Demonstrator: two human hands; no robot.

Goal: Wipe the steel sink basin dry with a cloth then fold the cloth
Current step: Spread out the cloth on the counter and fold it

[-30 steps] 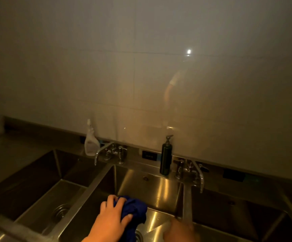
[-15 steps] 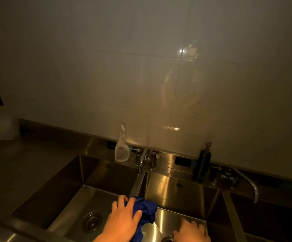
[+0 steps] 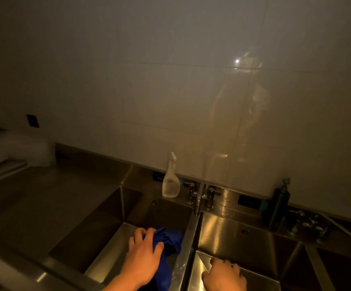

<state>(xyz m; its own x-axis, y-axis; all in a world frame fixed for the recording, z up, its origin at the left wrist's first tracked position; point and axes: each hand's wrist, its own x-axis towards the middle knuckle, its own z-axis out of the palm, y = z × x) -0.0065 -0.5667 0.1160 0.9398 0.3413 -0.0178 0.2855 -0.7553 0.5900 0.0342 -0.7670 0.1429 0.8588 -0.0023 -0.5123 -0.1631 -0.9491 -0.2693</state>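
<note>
Single head-worn wide-angle view, looking forward and down from standing height. Faces a pale tiled wall [image 3: 170,80] across a multi-basin stainless steel sink [image 3: 193,244]. Close to the near rim; both hands cut by the lower edge. Dim lighting. No second view.

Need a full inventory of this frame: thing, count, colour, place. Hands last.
Steel sink basins: three, silver, side by side in the counter.
Blue cloth: one, bunched, in the leftmost basin by the divider.
Clear plastic spray bottle: one, whitish, on the ledge behind the leftmost basin.
Chrome faucets: two, back ledge; the other is at far right.
Dark pump soap dispenser: one, ledge right of centre.
Black wall outlet: one, wall at left.
Left hand: pressing the cloth, fingers spread.
Right hand: resting in the middle basin, holding nothing.
</note>
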